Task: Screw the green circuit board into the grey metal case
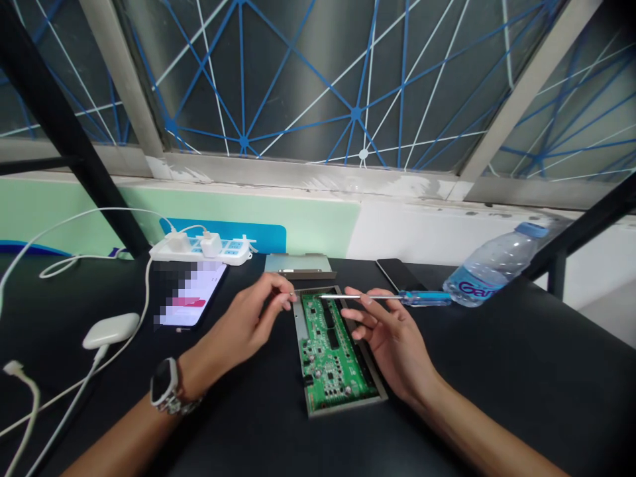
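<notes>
A green circuit board (332, 354) lies in a shallow grey metal case (348, 405) on the black table. A screwdriver (424, 298) with a blue handle is level above the board's far end, its thin shaft pointing left. My right hand (395, 338) holds the shaft loosely between thumb and fingers, the other fingers spread over the board's right edge. My left hand (248, 328), with a watch on its wrist, is pinched at the shaft's tip. Whether something small sits in that pinch is hidden.
A grey metal cover (298, 264) lies behind the board. A dark phone (397, 273) and a lying water bottle (491, 265) are at the right. At the left are a lit phone (191, 295), a power strip (201, 248), a white puck (110, 329) and cables.
</notes>
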Available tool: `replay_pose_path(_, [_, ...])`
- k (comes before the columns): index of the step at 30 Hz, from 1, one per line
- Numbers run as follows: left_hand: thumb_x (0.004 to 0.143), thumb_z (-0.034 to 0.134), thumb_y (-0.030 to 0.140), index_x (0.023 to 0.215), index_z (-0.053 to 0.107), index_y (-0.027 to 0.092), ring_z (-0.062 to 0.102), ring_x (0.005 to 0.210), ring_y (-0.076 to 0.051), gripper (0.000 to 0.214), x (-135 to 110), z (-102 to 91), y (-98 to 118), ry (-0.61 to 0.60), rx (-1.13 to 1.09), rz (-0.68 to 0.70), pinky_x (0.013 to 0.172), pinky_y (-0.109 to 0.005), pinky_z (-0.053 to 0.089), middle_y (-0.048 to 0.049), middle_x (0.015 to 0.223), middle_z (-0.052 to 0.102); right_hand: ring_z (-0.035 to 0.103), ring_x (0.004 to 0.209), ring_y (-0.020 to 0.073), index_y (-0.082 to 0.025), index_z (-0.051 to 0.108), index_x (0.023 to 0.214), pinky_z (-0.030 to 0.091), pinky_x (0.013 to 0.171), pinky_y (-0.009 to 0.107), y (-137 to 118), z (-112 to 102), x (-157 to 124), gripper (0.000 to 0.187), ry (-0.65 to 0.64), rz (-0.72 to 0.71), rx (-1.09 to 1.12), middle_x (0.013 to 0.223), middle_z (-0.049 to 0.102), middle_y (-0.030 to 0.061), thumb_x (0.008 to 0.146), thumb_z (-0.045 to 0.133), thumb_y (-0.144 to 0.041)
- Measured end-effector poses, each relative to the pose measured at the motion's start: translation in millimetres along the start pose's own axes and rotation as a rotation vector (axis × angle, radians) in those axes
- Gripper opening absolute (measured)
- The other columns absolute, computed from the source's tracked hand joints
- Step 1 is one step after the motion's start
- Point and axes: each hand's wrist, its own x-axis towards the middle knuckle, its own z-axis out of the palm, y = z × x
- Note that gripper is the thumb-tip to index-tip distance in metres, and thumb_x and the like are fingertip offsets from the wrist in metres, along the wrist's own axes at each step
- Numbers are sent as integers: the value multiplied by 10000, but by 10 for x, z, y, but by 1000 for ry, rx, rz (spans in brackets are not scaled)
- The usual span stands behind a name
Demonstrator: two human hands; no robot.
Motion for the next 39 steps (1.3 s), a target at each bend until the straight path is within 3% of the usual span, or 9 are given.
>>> replay_pose_path(4, [928,498,230,926,586,208,584,782,-162,91,40,-355,-161,-122,219,-18,712,-279,466,-36,908,625,740,773,193,-215,562,915,535,490,208,-59,-31,30,245,55,-5,-25,1112,732,101,780,767,-216])
replay_pose_path(6, [900,522,245,860,602,206,587,793,-174,98,16,-475,-281,-209,284,-104,702,-282,459,-34,890,630,736,757,189,-213,554,921,529,483,210,-66,-20,20,245,37,-6,-53,1104,732,106,791,760,-230])
replay_pose_path(13, [831,539,215,837,640,199,608,861,-196,103,-97,-486,-551,-430,332,-295,786,-315,477,-45,920,641,720,696,173,-204,523,922,511,469,206,-25,46,-41,275,-23,-7,-140,1027,745,105,798,760,-268])
replay_pose_path(19, [803,551,221,803,635,195,617,823,-201,87,-100,-456,-566,-417,372,-352,771,-333,486,-50,888,640,703,640,158,-204,506,923,505,458,207,-28,50,-46,293,-44,21,-144,1004,747,96,794,763,-264])
replay_pose_path(26, [793,566,268,975,680,194,639,824,-191,227,-88,-431,-458,-394,303,-432,744,-312,526,-69,962,656,692,611,149,-195,501,925,502,448,202,-13,54,-53,291,-69,24,-153,1002,747,119,804,755,-270])
replay_pose_path(33, [784,526,185,808,698,174,641,705,-159,174,-60,-336,-434,-396,361,-386,663,-265,510,-63,867,671,702,653,157,-193,502,937,511,463,206,11,30,-35,276,-81,24,-167,1007,744,127,816,742,-256])
replay_pose_path(39, [789,527,135,793,705,170,648,716,-161,181,-81,-289,-471,-364,386,-339,674,-265,494,-57,856,675,702,654,158,-193,504,939,514,470,210,6,32,-25,299,-72,28,-171,989,748,124,797,759,-263])
